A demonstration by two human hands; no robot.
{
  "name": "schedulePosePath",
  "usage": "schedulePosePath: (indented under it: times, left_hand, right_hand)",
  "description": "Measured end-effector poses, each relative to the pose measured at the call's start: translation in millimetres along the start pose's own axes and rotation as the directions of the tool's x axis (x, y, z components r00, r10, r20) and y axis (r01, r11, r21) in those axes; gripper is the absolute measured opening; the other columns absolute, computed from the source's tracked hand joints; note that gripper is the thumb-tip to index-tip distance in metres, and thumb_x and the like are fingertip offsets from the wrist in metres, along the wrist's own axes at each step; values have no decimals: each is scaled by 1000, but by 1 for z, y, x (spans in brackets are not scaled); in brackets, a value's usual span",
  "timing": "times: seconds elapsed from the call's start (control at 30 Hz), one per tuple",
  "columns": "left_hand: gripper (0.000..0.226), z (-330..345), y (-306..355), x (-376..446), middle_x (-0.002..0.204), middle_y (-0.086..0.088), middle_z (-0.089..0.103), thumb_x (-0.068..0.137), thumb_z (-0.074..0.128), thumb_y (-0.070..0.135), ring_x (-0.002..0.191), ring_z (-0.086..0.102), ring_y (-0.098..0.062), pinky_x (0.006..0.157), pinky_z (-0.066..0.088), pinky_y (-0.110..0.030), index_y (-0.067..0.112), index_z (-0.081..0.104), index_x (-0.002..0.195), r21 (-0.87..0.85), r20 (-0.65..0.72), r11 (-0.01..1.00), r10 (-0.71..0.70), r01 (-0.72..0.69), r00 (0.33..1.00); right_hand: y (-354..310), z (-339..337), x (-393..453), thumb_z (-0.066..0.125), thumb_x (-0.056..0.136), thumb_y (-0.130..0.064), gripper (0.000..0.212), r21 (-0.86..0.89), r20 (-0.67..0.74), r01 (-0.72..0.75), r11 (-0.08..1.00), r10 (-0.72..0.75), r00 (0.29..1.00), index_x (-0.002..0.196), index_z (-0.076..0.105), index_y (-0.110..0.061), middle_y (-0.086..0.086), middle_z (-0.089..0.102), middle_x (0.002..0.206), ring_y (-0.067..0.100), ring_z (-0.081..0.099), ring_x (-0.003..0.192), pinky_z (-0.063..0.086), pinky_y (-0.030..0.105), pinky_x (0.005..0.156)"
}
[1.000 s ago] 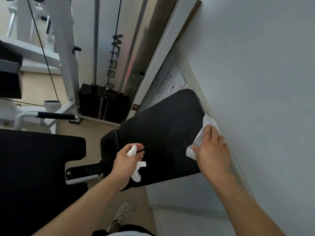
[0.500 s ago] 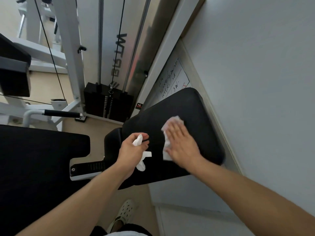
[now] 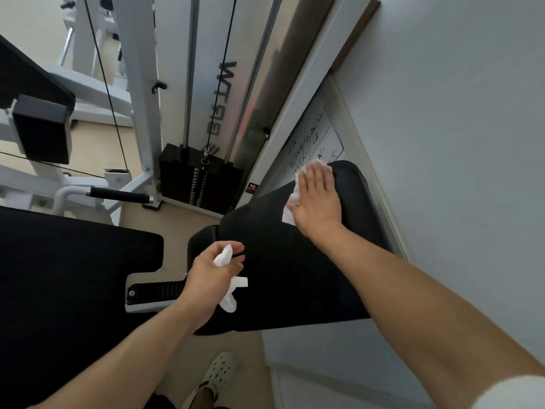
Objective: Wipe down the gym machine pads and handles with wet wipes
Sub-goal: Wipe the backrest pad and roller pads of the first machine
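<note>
Starting at the left, a wide black pad (image 3: 73,276) is seen low in the view, with a black-gripped handle (image 3: 119,195) on a white frame above it and the weight stack (image 3: 200,178) beyond; neither is being touched. Between the two pads a gap of floor is left open, where a white perforated shoe (image 3: 215,376) is planted.

Further right, a crumpled wet wipe (image 3: 228,278) is pinched in the curled fingers of the left hand (image 3: 212,278), held just over the near-left edge of the angled black pad (image 3: 295,276); it is judged to be kept as a spare or a spent piece, out of the wiping path.

Further right again, a second wet wipe (image 3: 295,190) is pressed flat against that pad's far end by the right hand (image 3: 320,199), fingers straight and spread so that the cloth is kept under broad contact. The wipe reaches the pad's top edge, so little room is left upward. The pad's right edge lies near the wall (image 3: 457,143), and a whiteboard (image 3: 312,143) stands just behind, so the freest stroke is judged to be back toward the body.
</note>
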State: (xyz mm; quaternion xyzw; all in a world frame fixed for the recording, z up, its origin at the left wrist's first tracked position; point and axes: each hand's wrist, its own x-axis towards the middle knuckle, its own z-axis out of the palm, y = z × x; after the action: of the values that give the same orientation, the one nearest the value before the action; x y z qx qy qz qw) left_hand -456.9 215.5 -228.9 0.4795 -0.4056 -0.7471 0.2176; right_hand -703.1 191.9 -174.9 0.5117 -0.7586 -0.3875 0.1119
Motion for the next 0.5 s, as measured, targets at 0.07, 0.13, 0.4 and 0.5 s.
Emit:
schedulePosePath:
  times: [0.07, 0.13, 0.4, 0.5]
  left_hand:
    - [37, -7, -4, 0, 115, 16, 72, 93, 64, -2, 109, 68, -3, 105, 51, -43, 29, 70, 111, -7, -23, 1000, -5, 5, 1000]
    - [37, -13, -8, -1, 116, 14, 72, 92, 64, -3, 110, 68, -4, 105, 51, -44, 28, 70, 112, -8, -46, 1000, -17, 16, 999]
    - [38, -48, -32, -3, 118, 12, 71, 92, 64, -5, 112, 67, -5, 106, 51, -43, 27, 70, 111, -47, -198, 997, -73, 65, 978]
    - [38, -63, -47, -11, 117, 12, 72, 92, 64, -3, 111, 68, -6, 102, 53, -42, 29, 71, 111, -72, -271, 993, -108, 91, 957]
  right_hand:
    - [-45, 17, -28, 5, 105, -55, 77, -32, 21, 182, 983, -181, 983, 160, -9, -3, 21, -15, 168, 36, -18, 155, -12, 53, 125]
    - [-87, 43, -78, 7, 107, -52, 73, -63, 94, 435, 898, -428, 899, 160, -9, -4, 18, -15, 169, 33, -17, 156, -12, 51, 124]
    - [-90, 23, -3, 10, 106, -56, 74, -121, -12, 390, 913, -394, 919, 163, -3, -9, 14, -7, 171, 32, 5, 157, 3, 50, 125]
    - [-109, 13, 49, 10, 106, -57, 77, -78, 55, 302, 950, -299, 953, 162, -5, -7, 15, -8, 171, 32, -9, 158, -8, 49, 125]
